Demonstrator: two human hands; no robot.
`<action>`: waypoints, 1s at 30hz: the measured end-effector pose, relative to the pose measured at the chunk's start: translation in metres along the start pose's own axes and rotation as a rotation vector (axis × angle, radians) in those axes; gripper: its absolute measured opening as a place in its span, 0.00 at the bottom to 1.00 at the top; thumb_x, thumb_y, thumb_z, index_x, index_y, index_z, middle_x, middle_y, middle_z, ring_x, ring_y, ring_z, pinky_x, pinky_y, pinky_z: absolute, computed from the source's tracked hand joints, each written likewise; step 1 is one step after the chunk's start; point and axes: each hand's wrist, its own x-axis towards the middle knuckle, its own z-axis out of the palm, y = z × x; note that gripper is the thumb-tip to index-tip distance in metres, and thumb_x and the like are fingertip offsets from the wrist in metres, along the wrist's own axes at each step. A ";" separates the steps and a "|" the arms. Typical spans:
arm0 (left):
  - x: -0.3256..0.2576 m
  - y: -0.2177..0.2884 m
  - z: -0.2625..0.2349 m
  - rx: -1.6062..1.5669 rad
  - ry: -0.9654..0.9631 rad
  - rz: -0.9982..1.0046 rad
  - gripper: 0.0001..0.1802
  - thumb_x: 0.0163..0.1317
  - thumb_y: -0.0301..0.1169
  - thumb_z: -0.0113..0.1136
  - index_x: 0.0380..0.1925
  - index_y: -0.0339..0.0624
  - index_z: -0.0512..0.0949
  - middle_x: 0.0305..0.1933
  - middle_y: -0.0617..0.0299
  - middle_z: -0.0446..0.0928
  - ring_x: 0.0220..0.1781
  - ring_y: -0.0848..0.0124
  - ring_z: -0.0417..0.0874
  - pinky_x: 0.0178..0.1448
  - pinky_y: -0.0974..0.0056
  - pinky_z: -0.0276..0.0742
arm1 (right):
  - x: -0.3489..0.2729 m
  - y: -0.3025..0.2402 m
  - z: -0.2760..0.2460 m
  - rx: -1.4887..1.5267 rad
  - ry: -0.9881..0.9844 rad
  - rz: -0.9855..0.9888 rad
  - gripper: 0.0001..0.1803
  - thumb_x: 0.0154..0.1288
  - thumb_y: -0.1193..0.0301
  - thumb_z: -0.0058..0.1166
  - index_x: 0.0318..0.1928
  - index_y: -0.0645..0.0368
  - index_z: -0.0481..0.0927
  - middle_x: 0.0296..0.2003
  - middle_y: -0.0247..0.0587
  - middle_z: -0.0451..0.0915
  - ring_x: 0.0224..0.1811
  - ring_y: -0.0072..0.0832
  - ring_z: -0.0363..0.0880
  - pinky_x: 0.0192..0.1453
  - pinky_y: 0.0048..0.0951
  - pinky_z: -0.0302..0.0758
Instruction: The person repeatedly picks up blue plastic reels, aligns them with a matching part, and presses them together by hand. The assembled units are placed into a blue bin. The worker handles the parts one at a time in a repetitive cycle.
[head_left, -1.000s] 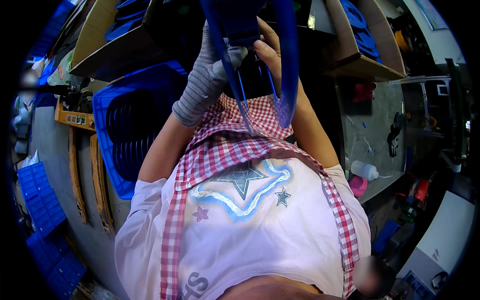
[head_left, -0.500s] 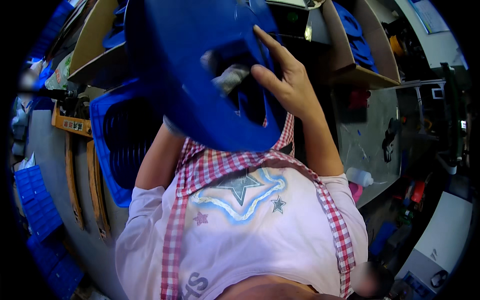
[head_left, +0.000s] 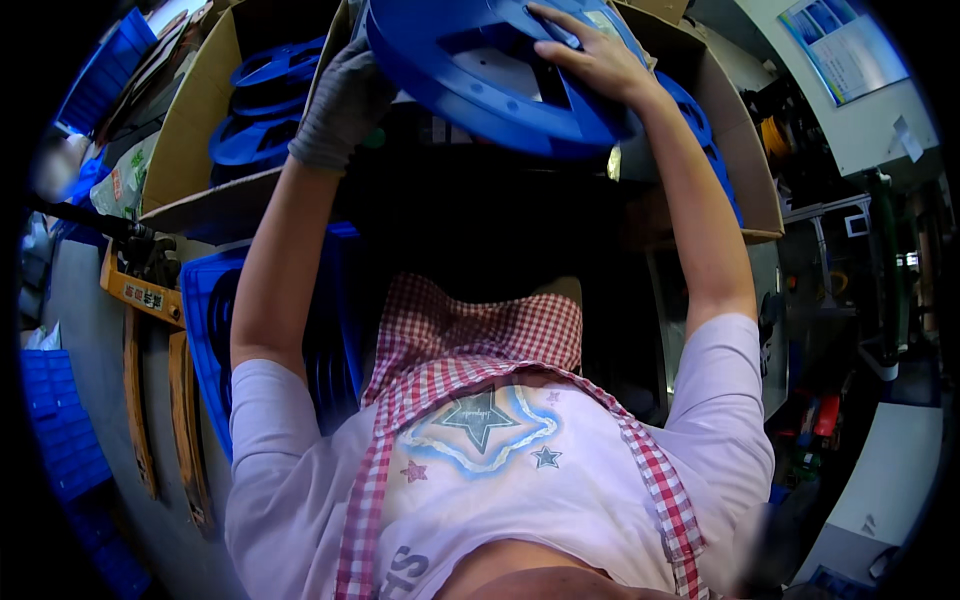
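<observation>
A large blue plastic reel (head_left: 440,85) with cut-out windows is held up in front of me at the top of the view, tilted. My left hand (head_left: 350,100), in a grey glove, is closed on the reel's left edge; its fingertips are partly hidden. My bare right hand (head_left: 598,58) grips the reel's right side, with thumb and fingers at a window near its centre. The reel's far edge runs out of the picture.
Cardboard boxes holding blue reels stand at left (head_left: 225,195) and right (head_left: 755,180). A blue crate (head_left: 205,300) with dark slotted rows sits below the left box. Beside it is an orange pallet jack (head_left: 150,290). Blue bins (head_left: 65,420) lie at far left.
The reel has moved up and away from my chest, levelling out. Both arms are now stretched forward. My gloved left hand, earlier mostly behind the reel, now shows at its left edge.
</observation>
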 end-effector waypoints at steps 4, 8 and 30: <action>0.031 0.011 -0.042 0.033 0.037 -0.016 0.20 0.68 0.25 0.50 0.60 0.33 0.69 0.51 0.54 0.79 0.53 0.66 0.81 0.60 0.65 0.78 | 0.074 -0.024 -0.018 -0.181 -0.127 0.129 0.39 0.61 0.36 0.44 0.70 0.35 0.62 0.61 0.54 0.71 0.65 0.51 0.67 0.67 0.41 0.64; 0.049 0.003 -0.058 -0.111 0.153 -0.121 0.20 0.64 0.17 0.45 0.57 0.30 0.70 0.54 0.49 0.76 0.57 0.59 0.80 0.62 0.59 0.80 | 0.111 -0.011 -0.010 -0.350 -0.159 0.093 0.40 0.62 0.35 0.43 0.70 0.39 0.61 0.65 0.52 0.67 0.67 0.49 0.64 0.70 0.40 0.60; -0.074 -0.012 0.002 1.985 0.265 -0.078 0.49 0.48 0.35 0.73 0.69 0.44 0.57 0.62 0.42 0.64 0.63 0.47 0.68 0.66 0.51 0.69 | -0.098 0.075 0.035 -0.340 0.145 0.079 0.56 0.46 0.50 0.72 0.72 0.31 0.50 0.68 0.56 0.56 0.71 0.53 0.54 0.71 0.48 0.61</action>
